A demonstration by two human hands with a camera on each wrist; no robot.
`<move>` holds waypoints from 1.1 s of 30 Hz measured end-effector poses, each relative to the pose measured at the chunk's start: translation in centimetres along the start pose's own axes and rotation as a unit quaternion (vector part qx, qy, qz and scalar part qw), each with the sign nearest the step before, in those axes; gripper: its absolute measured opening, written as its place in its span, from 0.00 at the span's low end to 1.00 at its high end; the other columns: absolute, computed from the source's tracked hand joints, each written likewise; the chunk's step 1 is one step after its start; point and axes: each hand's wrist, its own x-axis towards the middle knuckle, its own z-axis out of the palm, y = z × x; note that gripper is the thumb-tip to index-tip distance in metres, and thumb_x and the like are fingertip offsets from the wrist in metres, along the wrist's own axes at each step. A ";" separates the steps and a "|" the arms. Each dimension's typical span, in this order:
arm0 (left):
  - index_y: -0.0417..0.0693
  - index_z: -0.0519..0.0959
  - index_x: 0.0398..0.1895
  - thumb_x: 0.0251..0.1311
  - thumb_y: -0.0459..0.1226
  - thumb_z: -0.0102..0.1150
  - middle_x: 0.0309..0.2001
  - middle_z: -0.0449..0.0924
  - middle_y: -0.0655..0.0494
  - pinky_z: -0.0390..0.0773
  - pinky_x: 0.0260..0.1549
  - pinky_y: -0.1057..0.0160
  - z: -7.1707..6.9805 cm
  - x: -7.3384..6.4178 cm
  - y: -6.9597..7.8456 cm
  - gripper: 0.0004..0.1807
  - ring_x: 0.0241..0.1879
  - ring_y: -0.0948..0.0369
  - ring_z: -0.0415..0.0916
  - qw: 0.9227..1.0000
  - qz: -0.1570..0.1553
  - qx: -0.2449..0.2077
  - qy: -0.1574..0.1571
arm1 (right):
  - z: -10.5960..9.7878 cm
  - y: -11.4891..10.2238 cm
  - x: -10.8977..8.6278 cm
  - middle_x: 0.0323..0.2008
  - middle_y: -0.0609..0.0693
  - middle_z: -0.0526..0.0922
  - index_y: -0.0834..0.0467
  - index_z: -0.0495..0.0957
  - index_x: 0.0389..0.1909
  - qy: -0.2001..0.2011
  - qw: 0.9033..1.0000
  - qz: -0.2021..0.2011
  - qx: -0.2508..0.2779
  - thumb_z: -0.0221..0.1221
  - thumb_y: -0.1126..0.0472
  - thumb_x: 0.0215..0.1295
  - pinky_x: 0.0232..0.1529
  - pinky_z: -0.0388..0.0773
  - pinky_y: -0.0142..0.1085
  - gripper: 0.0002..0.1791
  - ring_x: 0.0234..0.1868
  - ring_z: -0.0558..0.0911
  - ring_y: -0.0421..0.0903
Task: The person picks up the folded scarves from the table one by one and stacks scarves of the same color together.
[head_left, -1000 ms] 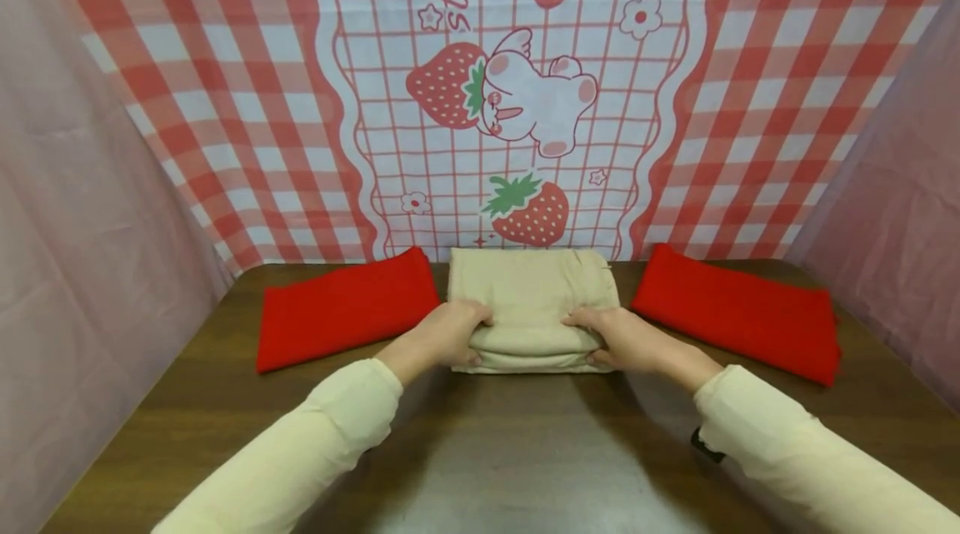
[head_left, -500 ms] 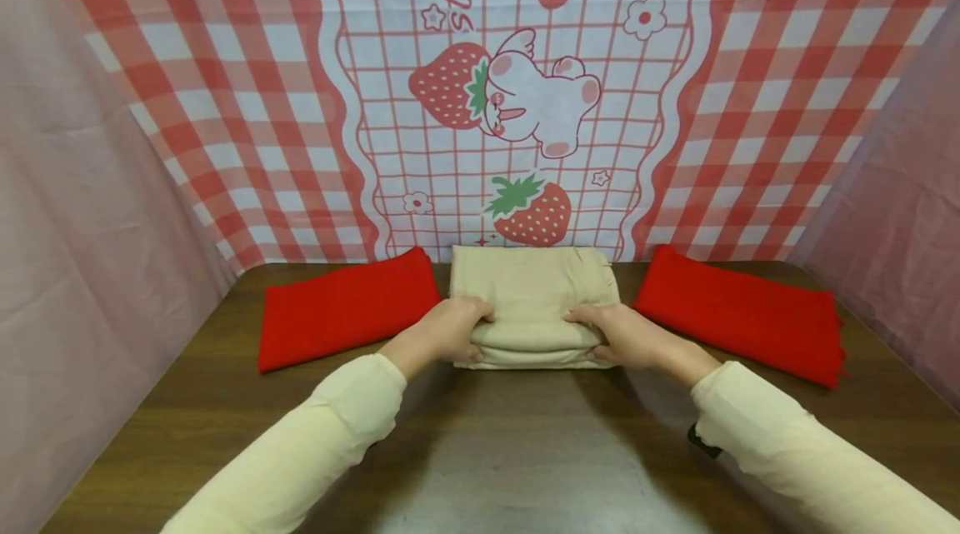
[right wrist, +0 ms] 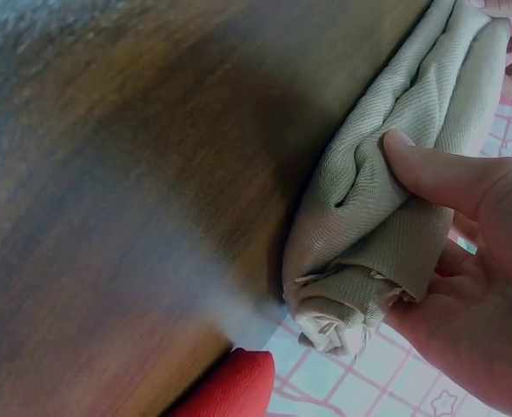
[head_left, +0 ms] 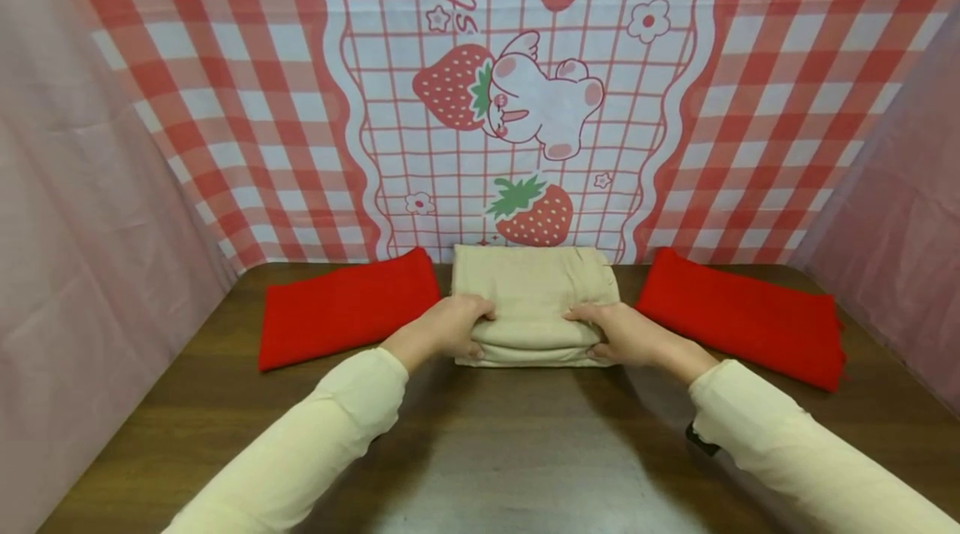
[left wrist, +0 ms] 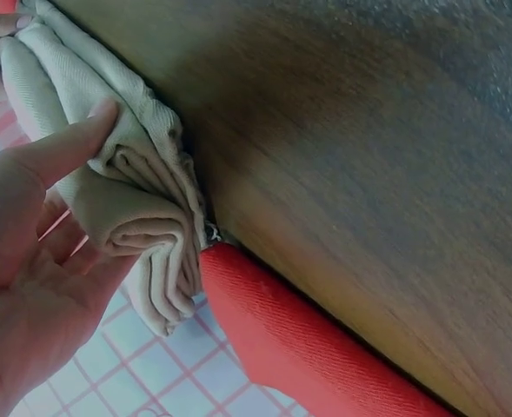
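A beige folded cloth (head_left: 532, 292) lies in several layers on the table, against the patterned hanging. My left hand (head_left: 452, 326) grips its near left corner, thumb on the front and top folds. On the near right corner, my right hand (head_left: 628, 336) holds it the same way. The left wrist view shows the cloth's rolled layers (left wrist: 142, 208) between thumb and fingers. In the right wrist view, frayed threads show at the cloth's end (right wrist: 334, 326), below the thumb. The fingers behind the cloth are partly hidden.
A folded red cloth (head_left: 345, 309) lies slanted to the left of the beige one. Another folded red cloth (head_left: 742, 321) with a fringed end lies to the right. Behind the brown wooden table (head_left: 510, 451) hangs a strawberry-print checked cloth (head_left: 300, 101). Pink drapes (head_left: 97, 226) flank both sides.
The head view has shifted slightly. The beige cloth's front edge sits a touch farther back and its front folds look a little more pressed together. Both hands keep their hold.
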 end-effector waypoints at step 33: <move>0.42 0.77 0.52 0.48 0.35 0.73 0.54 0.80 0.48 0.73 0.60 0.57 -0.2 0.9 -0.4 0.25 0.56 0.53 0.75 1.000 0.003 0.007 0.001 | 0.2 0.5 0.7 0.55 0.62 0.80 0.66 0.76 0.56 -0.009 1.000 0.022 0.014 0.69 0.69 0.49 0.55 0.77 0.52 0.29 0.54 0.80 0.58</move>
